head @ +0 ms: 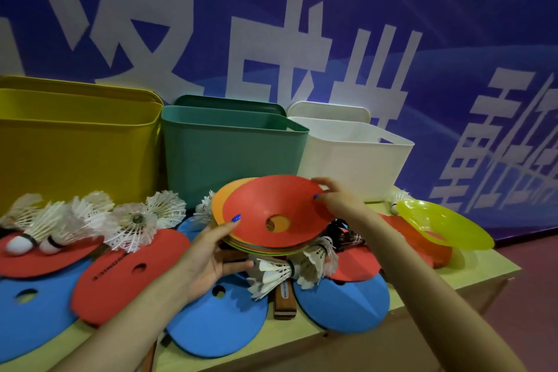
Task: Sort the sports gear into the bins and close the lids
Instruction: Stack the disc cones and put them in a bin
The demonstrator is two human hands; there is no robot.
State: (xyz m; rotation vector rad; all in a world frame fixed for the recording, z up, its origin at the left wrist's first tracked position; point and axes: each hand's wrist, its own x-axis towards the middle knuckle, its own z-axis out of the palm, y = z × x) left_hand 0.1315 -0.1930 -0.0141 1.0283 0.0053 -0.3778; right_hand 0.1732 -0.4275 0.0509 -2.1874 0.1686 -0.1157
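While the left hand cradles the disc stack, the right hand pinches its rim.

The blue wall banner carries large white Chinese characters, cropped; "成" reads clearly. A red paddle cover on the table bears small dark lettering, too blurred to read.

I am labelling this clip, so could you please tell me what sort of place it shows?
Probably a sports hall or club storeroom. A big blue banner with white characters covers the wall, shuttlecocks and flat marker discs crowd a table, and three open bins wait behind them.
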